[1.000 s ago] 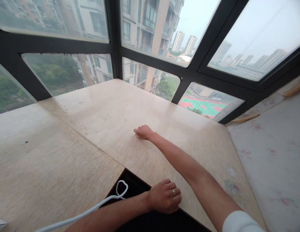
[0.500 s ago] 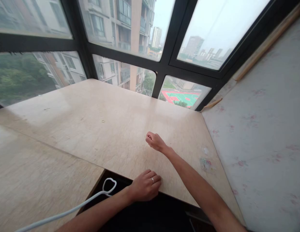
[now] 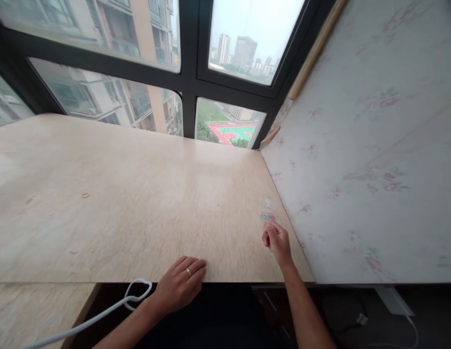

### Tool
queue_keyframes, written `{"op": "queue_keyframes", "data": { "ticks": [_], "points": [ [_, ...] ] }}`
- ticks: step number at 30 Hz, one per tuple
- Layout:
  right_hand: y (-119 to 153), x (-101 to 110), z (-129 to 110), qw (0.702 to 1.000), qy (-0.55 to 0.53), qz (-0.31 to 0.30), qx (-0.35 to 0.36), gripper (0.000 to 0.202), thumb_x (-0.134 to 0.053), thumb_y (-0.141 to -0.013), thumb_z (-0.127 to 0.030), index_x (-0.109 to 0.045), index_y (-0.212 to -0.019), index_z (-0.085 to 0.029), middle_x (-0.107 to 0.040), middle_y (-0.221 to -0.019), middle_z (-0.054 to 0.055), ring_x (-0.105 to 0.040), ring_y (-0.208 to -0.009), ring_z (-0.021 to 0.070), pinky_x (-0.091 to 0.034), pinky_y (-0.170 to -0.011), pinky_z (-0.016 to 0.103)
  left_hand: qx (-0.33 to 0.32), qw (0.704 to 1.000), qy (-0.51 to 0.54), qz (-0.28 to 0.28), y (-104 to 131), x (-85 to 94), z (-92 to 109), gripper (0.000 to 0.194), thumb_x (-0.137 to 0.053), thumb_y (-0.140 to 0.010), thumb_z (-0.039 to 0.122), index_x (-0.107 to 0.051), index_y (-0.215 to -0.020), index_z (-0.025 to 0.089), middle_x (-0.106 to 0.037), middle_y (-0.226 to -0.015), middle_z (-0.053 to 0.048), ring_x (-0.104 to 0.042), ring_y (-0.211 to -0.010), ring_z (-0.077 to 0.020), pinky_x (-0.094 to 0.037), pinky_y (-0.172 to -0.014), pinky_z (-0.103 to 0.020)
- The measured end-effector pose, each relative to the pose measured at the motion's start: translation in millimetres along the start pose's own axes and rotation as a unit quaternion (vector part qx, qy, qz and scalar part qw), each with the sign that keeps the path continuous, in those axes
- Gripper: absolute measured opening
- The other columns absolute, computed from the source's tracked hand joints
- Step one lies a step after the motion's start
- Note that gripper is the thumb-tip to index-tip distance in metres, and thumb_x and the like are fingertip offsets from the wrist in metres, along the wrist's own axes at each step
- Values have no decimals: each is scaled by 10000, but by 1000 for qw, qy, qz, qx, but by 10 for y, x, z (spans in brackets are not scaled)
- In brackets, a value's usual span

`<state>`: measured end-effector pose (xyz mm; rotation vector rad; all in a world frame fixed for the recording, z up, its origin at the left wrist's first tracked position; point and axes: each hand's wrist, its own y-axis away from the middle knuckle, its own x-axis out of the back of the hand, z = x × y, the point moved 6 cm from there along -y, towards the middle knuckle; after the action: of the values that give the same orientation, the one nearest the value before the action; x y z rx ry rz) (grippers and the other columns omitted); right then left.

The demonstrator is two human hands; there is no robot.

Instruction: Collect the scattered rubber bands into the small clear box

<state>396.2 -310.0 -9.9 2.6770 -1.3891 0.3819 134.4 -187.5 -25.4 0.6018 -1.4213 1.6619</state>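
On the front edge of the beige marbled surface (image 3: 167,203) rests my left hand (image 3: 182,281), a ring on one finger, its fingers together and nothing visible in them. My right hand (image 3: 276,238) is closed at the near side of a small clear bag (image 3: 266,216) with green and pink bits in it. Whether its fingertips grip anything is too small to tell. Just behind the bag lies a small clear piece (image 3: 267,202). A thin yellowish ring (image 3: 86,195) lies flat at the left.
A white cable (image 3: 83,325) loops at the front left edge. The flowered wall (image 3: 356,194) borders the surface on the right, and dark window frames (image 3: 189,82) stand behind. Below the wall at the right is a white device (image 3: 394,301) with a cord.
The view has turned to the right. My right hand has moved right, from the middle of the surface to the small clear bag. My left hand stays at the front edge.
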Motion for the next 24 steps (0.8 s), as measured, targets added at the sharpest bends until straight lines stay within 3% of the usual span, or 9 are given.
{"op": "queue_keyframes", "data": {
  "ticks": [4,8,16,21,24],
  "points": [
    [96,566,133,994,58,92,-13,312,-473,-834,-454,-531,-705,-176,-433,-393,-66,-313,-342,70,-243,-352,183,-3,1000,-6,9,16,-25,-10,233,-496,-841,99,-600,-1044,149,-656,-1046,-104,-592,-943,-204,-487,-813,-348],
    [73,809,130,978,160,135,18,366,-489,-834,-497,-609,-799,-153,-443,-410,-62,-386,-384,93,-300,-405,199,-5,1000,-13,14,25,-38,-16,233,-505,-845,101,-599,-1052,147,-659,-1047,-100,-593,-959,-206,-483,-826,-353],
    [-111,828,208,932,330,142,47,411,-478,-829,-508,-690,-827,-156,-498,-435,-30,-437,-421,121,-313,-486,230,-2,1000,-21,11,37,-49,-19,228,-504,-850,107,-609,-1047,151,-657,-1065,-100,-597,-955,-205,-482,-825,-347],
    [-28,859,220,932,312,181,34,451,-439,-847,-523,-662,-737,-147,-500,-459,-14,-448,-466,130,-317,-502,229,-7,1000,-17,12,45,-48,-21,232,-506,-850,106,-608,-1054,147,-656,-1070,-105,-592,-968,-210,-482,-831,-351],
    [81,812,269,941,290,168,34,449,-442,-845,-521,-630,-687,-146,-466,-460,-24,-425,-474,123,-320,-499,222,-7,1000,-12,13,37,-38,-20,235,-508,-846,98,-606,-1056,141,-655,-1067,-108,-592,-968,-212,-483,-830,-351]
  ]
}}
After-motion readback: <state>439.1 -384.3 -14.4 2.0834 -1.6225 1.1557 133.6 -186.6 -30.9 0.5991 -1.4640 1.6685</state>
